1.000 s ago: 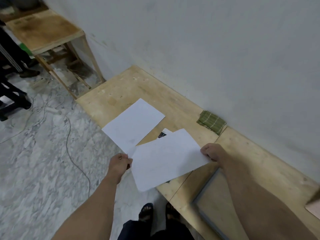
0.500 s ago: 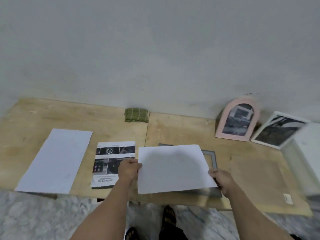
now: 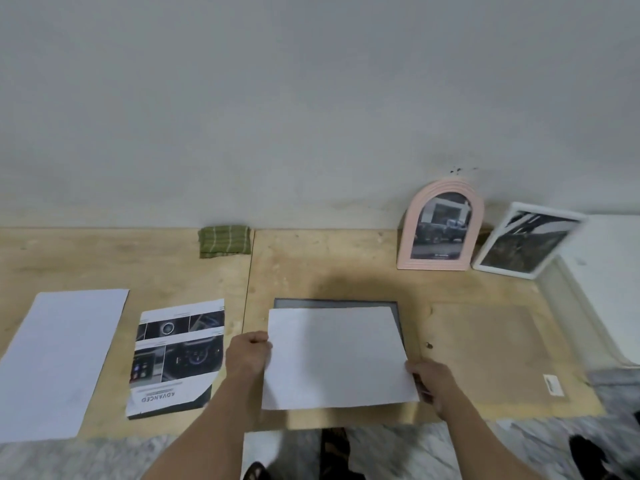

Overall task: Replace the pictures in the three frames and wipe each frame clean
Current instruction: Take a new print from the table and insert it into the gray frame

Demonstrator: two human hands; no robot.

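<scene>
A white sheet (image 3: 336,358), blank side up, hangs over the grey frame (image 3: 336,302) that lies flat on the wooden bench (image 3: 311,271). My left hand (image 3: 247,355) pinches the sheet's left edge. My right hand (image 3: 429,384) pinches its lower right corner. The frame is mostly hidden under the sheet. A printed picture (image 3: 178,355) lies face up to the left, and another blank sheet (image 3: 62,362) farther left. A pink arched frame (image 3: 440,226) and a white frame (image 3: 526,240) lean on the wall. A folded green cloth (image 3: 224,241) sits by the wall.
A brown backing board (image 3: 491,351) lies flat right of the grey frame. A white box-like object (image 3: 609,282) stands at the far right. The bench's front edge runs just below my hands, with marble floor (image 3: 104,459) and my feet beyond it.
My view swung from the left end of the bench to face the wall. The sheet came from above the printed picture to over the grey frame and now sits lower over it.
</scene>
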